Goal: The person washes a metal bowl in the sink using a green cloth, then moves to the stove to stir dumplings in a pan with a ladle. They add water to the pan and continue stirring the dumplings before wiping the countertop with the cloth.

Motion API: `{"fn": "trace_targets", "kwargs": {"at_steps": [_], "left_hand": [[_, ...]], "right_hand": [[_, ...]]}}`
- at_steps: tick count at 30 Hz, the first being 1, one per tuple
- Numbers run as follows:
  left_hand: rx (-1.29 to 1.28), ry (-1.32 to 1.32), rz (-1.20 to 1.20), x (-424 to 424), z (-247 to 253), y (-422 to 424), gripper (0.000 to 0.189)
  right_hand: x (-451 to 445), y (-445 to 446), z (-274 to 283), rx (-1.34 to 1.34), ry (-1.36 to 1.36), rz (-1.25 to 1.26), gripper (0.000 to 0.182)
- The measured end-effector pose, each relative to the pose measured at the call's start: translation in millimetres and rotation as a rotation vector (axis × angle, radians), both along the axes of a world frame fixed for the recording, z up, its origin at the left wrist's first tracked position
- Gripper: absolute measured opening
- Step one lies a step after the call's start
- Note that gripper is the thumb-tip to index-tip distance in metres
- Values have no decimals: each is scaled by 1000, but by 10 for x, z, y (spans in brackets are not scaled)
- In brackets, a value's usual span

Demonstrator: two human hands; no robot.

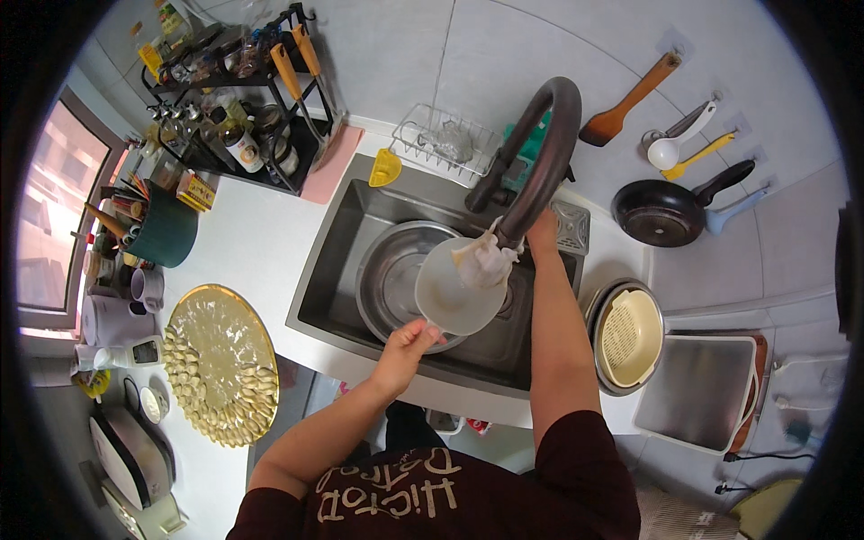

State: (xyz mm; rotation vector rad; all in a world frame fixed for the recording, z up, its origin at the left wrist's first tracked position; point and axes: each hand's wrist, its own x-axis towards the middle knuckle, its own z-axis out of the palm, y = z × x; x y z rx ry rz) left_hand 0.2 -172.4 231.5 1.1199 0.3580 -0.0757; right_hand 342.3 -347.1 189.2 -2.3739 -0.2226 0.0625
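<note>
My left hand [410,347] grips the near edge of a translucent white bowl [445,297] between thumb and fingers. The bowl is over the sink [506,358], under the dark curved faucet [553,148], whose spout end is wrapped in whitish cloth [487,264]. Below and to the left of the bowl, a stainless steel basin [378,283] rests in the sink. My right hand [542,233] reaches to the back of the sink beside the faucet; its fingers are mostly hidden behind the spout, so what it touches cannot be told.
A round golden tray [219,337] of small shaped dough pieces lies on the left counter. A wire rack [445,145] and a yellow scraper [385,168] are behind the sink. Nested bowls with a cream strainer [631,337] stand at right; a frying pan [661,212] hangs on the wall.
</note>
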Motion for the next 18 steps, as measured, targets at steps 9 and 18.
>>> {"fn": "trace_targets", "kwargs": {"at_steps": [9,18], "left_hand": [[-38,60,12,-33,-86,-34,27],[-57,68,37,-74,-153,-117,28]], "right_hand": [[-66,55,130,250,275,-94,31],[-43,-8,25,301,201,-39,33]]}}
